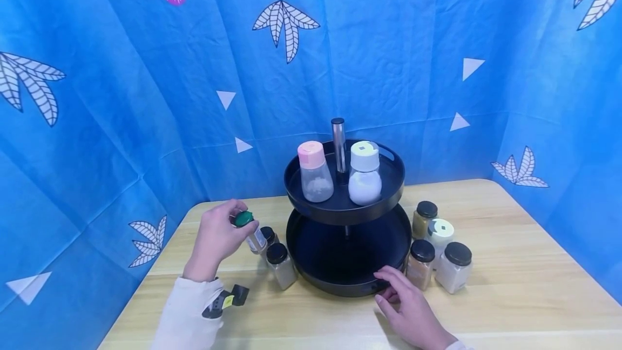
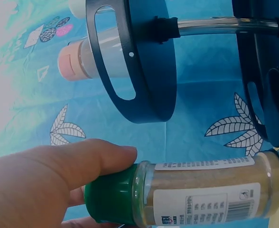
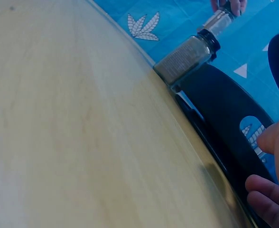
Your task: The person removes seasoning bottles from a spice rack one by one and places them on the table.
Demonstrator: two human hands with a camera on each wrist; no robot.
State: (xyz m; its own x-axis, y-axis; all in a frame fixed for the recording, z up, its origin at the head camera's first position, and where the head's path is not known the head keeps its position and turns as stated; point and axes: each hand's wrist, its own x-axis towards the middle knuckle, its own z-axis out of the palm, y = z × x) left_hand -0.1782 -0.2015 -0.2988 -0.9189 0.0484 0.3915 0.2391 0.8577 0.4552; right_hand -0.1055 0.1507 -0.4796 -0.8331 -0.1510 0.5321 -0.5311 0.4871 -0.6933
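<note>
My left hand [image 1: 217, 237] pinches the green cap of a spice bottle [image 2: 203, 194] with brown contents and a white label. In the head view this bottle leans slightly beside two black-capped jars, the nearer jar [image 1: 282, 268] standing left of a two-tier black tray rack. My right hand [image 1: 409, 309] is at the front rim of the lower tray [image 1: 350, 288], its fingers loosely bent with nothing in them. In the right wrist view, fingertips [image 3: 267, 187] lie right at the tray's side, near its handle slot.
On the upper tray [image 1: 335, 216] stand a pink-capped shaker [image 1: 317, 177] and a white-capped shaker [image 1: 364, 177] of white powder. Several jars, including a black-capped jar [image 1: 454, 271], stand right of the rack on the wooden table [image 1: 515, 274]. Blue patterned cloth [image 1: 389, 69] hangs behind.
</note>
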